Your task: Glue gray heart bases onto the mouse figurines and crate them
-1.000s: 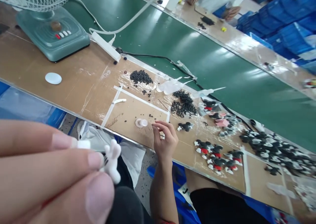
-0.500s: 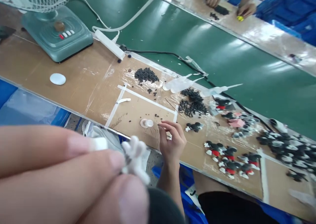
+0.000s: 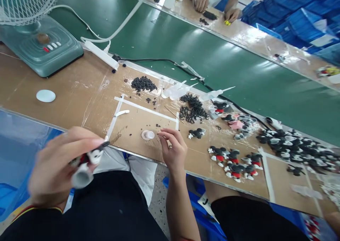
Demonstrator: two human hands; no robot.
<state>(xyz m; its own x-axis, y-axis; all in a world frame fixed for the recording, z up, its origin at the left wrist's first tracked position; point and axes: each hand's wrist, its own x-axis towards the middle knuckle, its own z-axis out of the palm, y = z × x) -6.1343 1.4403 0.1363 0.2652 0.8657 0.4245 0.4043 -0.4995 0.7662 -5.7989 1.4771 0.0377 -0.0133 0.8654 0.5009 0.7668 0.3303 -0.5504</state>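
My left hand is closed around a small mouse figure with black ears, a white face and a grey-white round part below it. It is held above my lap, in front of the table edge. My right hand is pinched near the table edge, just right of a small clear dish; what its fingertips hold is too small to make out. White tape frames this part of the table. Behind it lie a pile of tiny black pieces and a heap of curved black pieces.
A green fan and a white power strip stand at the left, near a white disc. Several mouse figures lie at the right. Pointed bottles lie behind. Another person's hands work across the green surface.
My left hand has moved down and away from the camera, bringing the figure into fuller view. My right hand keeps its pinch beside the dish. The view has shifted.
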